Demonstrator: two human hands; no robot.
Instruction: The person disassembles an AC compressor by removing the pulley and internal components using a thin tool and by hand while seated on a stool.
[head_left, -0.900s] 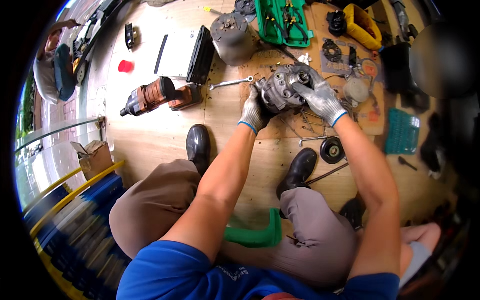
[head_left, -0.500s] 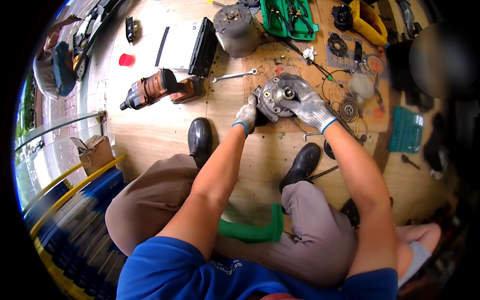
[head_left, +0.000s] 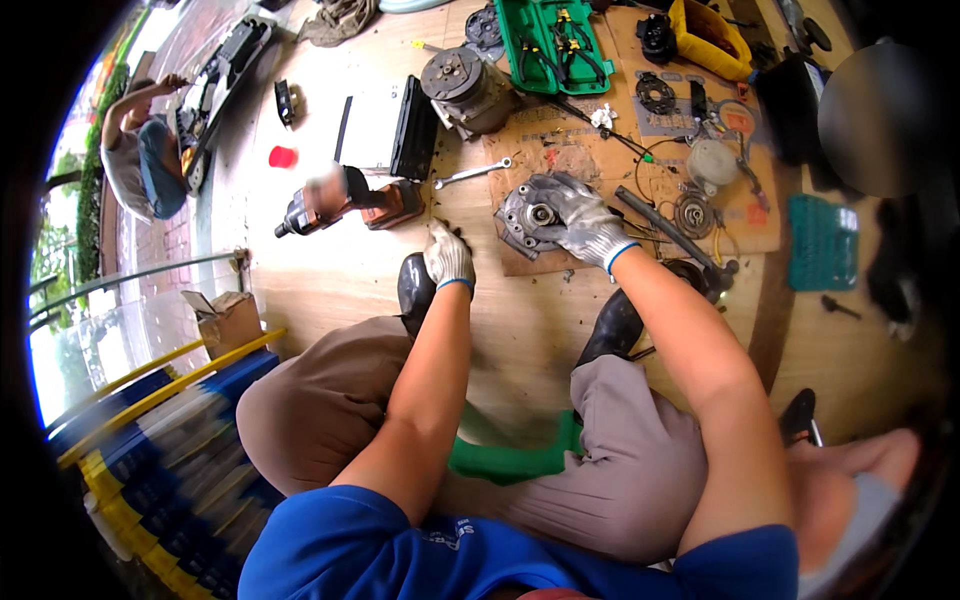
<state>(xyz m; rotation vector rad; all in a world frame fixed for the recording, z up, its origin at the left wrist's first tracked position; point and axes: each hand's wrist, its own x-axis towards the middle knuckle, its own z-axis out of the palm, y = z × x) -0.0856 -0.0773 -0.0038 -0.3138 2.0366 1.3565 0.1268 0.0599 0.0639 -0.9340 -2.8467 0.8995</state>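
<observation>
My right hand (head_left: 588,222), in a grey-white work glove, grips the far right side of a round grey metal motor housing (head_left: 521,217). The housing has a bearing-like ring at its centre and sits on the cardboard's near left edge. My left hand (head_left: 447,258), gloved too, is apart from it, above my left boot (head_left: 414,288). Its fingers are curled, and what they hold, if anything, cannot be made out. Beyond the hands lies a combination wrench (head_left: 473,173). A cordless impact wrench (head_left: 335,200) rests to the left of it.
A motor-like metal unit (head_left: 462,88) stands behind the wrench. Farther back are a green tool case (head_left: 515,50) with pliers and a yellow bin (head_left: 712,40). Loose parts and a dark bar (head_left: 672,227) lie on the cardboard (head_left: 745,235). Another person (head_left: 150,165) crouches far left.
My left hand has let go of the housing and moved left, toward my boot. The right hand stays on the housing, which looks turned. The whole view has shifted slightly.
</observation>
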